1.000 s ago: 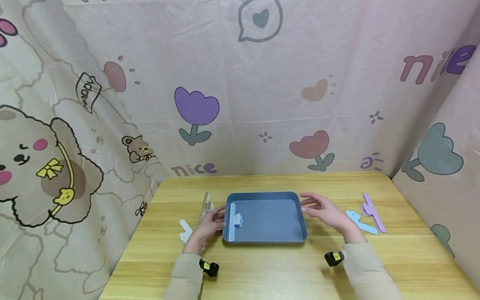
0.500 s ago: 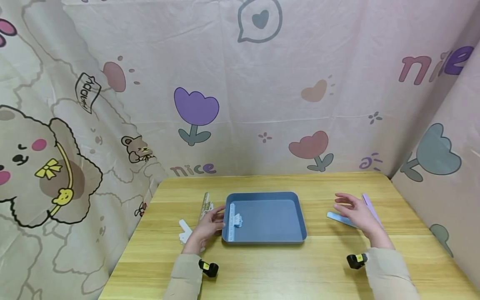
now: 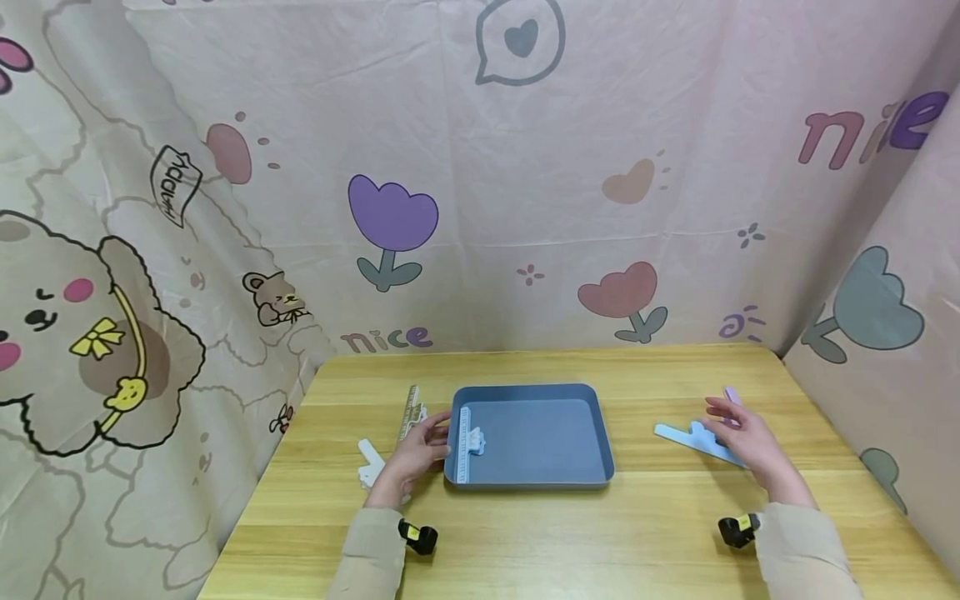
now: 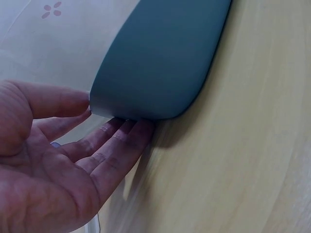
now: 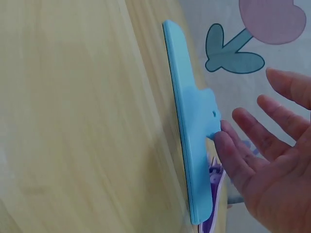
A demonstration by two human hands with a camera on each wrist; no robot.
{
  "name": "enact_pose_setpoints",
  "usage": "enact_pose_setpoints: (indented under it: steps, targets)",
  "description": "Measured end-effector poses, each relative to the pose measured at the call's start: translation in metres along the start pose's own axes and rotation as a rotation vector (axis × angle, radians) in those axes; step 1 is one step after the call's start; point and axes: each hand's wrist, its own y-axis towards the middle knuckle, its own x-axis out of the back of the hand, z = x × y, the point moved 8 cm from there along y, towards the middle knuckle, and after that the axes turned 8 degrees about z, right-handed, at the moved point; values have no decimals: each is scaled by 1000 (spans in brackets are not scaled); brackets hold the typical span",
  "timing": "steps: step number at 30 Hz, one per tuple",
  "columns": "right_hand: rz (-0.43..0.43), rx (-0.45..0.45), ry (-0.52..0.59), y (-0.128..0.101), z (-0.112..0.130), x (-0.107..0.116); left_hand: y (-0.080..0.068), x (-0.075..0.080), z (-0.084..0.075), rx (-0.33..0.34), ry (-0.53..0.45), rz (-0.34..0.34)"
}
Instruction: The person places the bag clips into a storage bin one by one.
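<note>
In the head view my left hand point(image 3: 416, 454) touches the left side of a blue-grey tray point(image 3: 536, 485). The left wrist view shows its thumb at the tray's rim and straight fingers against the wall. Inside the tray, along the left wall, lies a pale clip with ruler markings point(image 3: 464, 450). My right hand point(image 3: 750, 433) is beside a light blue bag clip point(image 5: 187, 126) on the table. Its fingers are spread and relaxed, one fingertip right at the clip's tab. Behind that hand a purple clip point(image 3: 732, 395) is mostly hidden.
To the left of the tray lie a clear ruler clip point(image 3: 411, 408) and a white clip point(image 3: 370, 457), both partly covered by the left hand. A patterned curtain point(image 3: 480, 208) stands behind the wooden table point(image 3: 540, 550) and along its sides.
My right hand has moved from the tray's right side rightward to the light blue clip, uncovering that clip's left end and covering most of the purple one. The left hand stays at the tray.
</note>
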Motion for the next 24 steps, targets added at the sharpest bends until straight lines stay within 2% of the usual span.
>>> enact_pose_setpoints:
  steps: [10,24]
  targets:
    - [25,-64,2,-5,-8,4,-1,-1,1,11,3,-5]
    - [176,-201,128,-12,-24,-8,-1,0,0,20,32,-24]
